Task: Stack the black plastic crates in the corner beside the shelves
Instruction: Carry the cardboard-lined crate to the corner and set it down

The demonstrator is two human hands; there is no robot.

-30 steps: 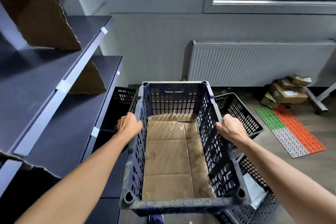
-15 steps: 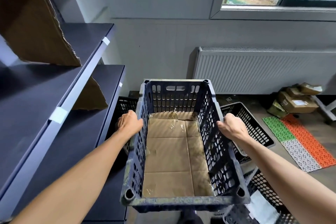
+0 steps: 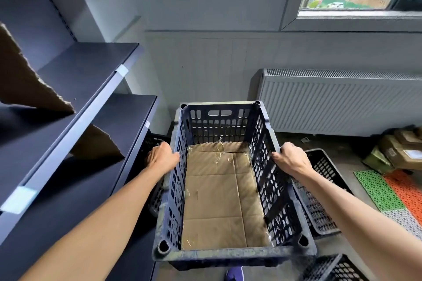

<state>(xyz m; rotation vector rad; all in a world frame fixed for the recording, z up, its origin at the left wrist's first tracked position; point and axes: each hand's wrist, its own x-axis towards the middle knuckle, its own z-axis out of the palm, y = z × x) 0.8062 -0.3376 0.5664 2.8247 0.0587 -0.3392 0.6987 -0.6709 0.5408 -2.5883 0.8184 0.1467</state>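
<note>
Left hand [image 3: 162, 158] | right hand [image 3: 291, 159] — gripping crate [image 3: 230, 256] side rims | shelves [image 3: 91, 68] near left

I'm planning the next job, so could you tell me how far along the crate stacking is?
Done: one black crate appears to sit in the corner beside the shelves, mostly hidden. In hand: the left hand and right hand grip a cardboard-lined crate by its long sides, lifted near that corner. Left: setting it down, then two more crates on the floor at right.
</note>
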